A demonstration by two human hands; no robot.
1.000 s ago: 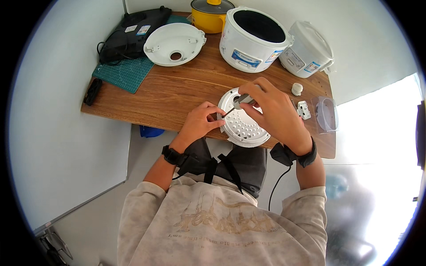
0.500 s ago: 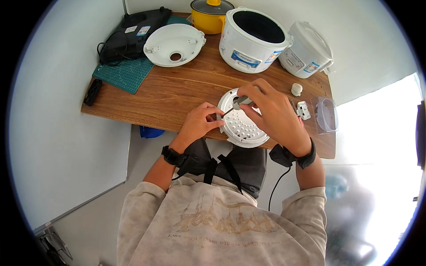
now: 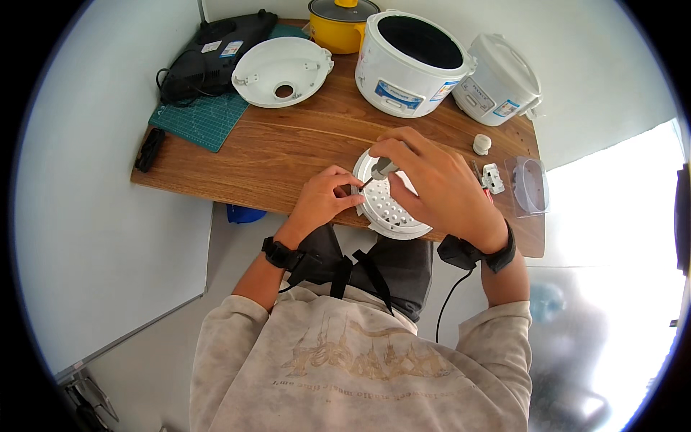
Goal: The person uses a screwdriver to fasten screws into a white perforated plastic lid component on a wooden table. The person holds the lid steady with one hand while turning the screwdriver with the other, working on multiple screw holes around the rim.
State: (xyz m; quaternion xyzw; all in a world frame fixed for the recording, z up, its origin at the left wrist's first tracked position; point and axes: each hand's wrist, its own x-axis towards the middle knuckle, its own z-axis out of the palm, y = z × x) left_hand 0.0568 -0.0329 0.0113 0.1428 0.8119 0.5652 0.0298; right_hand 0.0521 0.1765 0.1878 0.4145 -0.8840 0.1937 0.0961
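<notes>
A round white lid plate [image 3: 392,209] with rows of raised bumps lies at the table's front edge. My right hand [image 3: 448,181] holds a screwdriver [image 3: 384,168] by its grey handle, the fingers curled over its top and the thumb a little apart from it. The shaft slants down to the left, with its tip at the plate's left rim. My left hand [image 3: 321,199] grips that rim between thumb and fingertips, right beside the tip. Whatever sits under the tip is hidden by the fingers.
Along the back stand a white rice cooker [image 3: 414,68], a second white cooker [image 3: 497,83] and a yellow pot [image 3: 337,32]. A white lid shell [image 3: 277,75] rests near a black appliance [image 3: 216,57] and green mat [image 3: 205,122]. Small white parts [image 3: 493,178] and a clear tray [image 3: 529,189] lie right.
My right hand has shifted slightly left and opened a little, its thumb moving off the screwdriver handle. The handle has moved slightly left. My left hand has stayed in place.
</notes>
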